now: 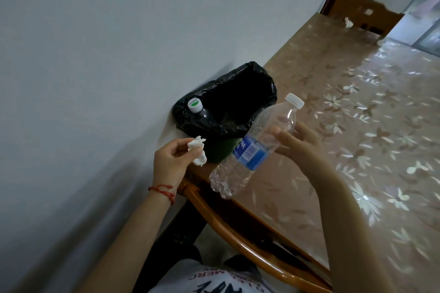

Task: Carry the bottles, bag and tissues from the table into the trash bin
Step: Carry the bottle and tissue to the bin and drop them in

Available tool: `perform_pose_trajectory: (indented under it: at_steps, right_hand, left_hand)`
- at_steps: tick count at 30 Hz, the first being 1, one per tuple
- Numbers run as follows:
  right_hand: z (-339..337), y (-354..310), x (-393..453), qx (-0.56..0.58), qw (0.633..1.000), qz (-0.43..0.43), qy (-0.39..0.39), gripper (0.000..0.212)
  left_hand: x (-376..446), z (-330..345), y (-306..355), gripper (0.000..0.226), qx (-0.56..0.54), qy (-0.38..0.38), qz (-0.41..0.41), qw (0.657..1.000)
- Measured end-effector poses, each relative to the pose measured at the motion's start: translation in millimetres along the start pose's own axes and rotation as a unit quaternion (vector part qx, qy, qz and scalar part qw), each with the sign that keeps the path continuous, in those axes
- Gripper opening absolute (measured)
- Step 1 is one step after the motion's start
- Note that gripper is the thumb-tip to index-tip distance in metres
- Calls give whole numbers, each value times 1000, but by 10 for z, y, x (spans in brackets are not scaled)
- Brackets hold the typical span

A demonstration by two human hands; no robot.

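a tissue (198, 151) is pinched in the left hand (170, 162); a bottle (254, 147) is gripped by the right hand (301, 141) beside the bin (226, 112).

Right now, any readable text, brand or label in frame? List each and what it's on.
"ENA": tail end of a brand word on the blue label of the clear bottle in the right hand; the rest is hidden.
"MERC": partial print on the shirt, seen upside down.
Green logo on the cap of the bottle in the bin: too blurred to read.

Clear blue-labelled bottle (252, 147) tilted beside black-lined bin (228, 112).
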State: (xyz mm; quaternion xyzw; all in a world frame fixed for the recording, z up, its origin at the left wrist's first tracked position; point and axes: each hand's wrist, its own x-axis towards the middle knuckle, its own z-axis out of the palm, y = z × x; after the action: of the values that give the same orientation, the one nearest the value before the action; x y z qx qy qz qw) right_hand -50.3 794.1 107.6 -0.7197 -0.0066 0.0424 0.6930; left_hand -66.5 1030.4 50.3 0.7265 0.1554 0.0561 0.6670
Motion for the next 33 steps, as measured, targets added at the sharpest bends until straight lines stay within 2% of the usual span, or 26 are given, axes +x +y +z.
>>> perform_pose_trajectory:
  at_steps: [3, 7, 12, 17, 21, 27, 30, 33]
  right_hand:
    - [-66, -121, 150, -4, 1000, -12, -2, 23]
    - [-176, -291, 325, 1, 999, -34, -3, 55]
    - [-215, -467, 561, 25, 999, -47, 12, 73]
    - [-61, -467, 801, 34, 995, -46, 78, 67]
    - [35, -327, 1011, -2, 990, -46, 135, 50]
    - [183, -78, 1123, -137, 982, -23, 124, 40]
    - [216, 18, 1078, -193, 971, -35, 139, 51]
    - [212, 53, 955, -243, 958, -39, 145, 50]
  left_hand:
    - [12, 49, -1, 15, 3, 7, -2, 1000]
    - [21, 92, -23, 16, 3, 16, -13, 1000]
    - [19, 102, -27, 15, 2, 21, -9, 1000]
    - [-17, 125, -68, 16, 17, 13, -9, 1000]
    - [-42, 168, -73, 15, 22, 6, -15, 1000]
    - [-65, 168, -69, 16, 8, 6, -18, 1000]
    - [-69, 159, -76, 15, 7, 6, -18, 1000]
    - [-68, 154, -87, 15, 14, 6, -18, 1000]
